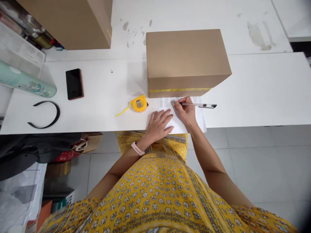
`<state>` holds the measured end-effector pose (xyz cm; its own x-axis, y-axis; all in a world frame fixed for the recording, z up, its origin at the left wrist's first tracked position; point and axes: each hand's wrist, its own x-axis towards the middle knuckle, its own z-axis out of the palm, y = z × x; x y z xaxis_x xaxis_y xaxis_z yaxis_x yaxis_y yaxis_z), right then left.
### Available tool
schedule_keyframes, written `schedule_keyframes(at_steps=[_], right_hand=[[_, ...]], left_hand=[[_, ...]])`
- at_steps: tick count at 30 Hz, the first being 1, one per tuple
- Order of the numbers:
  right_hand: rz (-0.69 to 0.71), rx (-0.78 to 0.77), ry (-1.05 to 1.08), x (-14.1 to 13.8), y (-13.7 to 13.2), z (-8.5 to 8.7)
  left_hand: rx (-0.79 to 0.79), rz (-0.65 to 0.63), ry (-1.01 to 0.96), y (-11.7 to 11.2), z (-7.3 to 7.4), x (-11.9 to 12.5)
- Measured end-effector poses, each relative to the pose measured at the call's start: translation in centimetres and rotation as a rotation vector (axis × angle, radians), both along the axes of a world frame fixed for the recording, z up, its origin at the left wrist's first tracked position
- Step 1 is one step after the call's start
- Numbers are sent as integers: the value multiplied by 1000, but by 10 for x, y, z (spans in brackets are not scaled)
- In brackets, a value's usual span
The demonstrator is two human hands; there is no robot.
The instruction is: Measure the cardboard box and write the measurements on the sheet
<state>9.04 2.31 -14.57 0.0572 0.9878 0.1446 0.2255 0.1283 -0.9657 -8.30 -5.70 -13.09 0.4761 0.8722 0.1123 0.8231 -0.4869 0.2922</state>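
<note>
Pinched in my right hand (186,111) is a pen (202,105), its tip down on a sheet of paper (178,122) with rows of small print. My left hand (159,124) lies flat with fingers spread over the paper's left side and the table edge. Just behind the paper stands a closed cardboard box (187,55) with yellow tape along its near side, and it hides the paper's far end. To the left of my left hand sits a yellow tape measure (139,103) with a short length of blade pulled out.
A phone (74,84), a black headband (57,113) and a mint green bottle (29,82) are on the table's left side. A larger cardboard box (73,26) stands at the back left. Bags and boxes are below the table at left.
</note>
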Motion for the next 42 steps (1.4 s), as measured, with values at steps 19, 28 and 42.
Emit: schedule_keyframes(at_steps=[19,28,42], right_hand=[[51,8,-135,-4,2,7],[59,22,-163,-4,3,3],[40,11,-148,-5,1,7]], left_hand=[[-8,4,-13,-2,0,-1],[-8,1,-7,-2,0,-1],[-22,3,-9,-1,0,-1]])
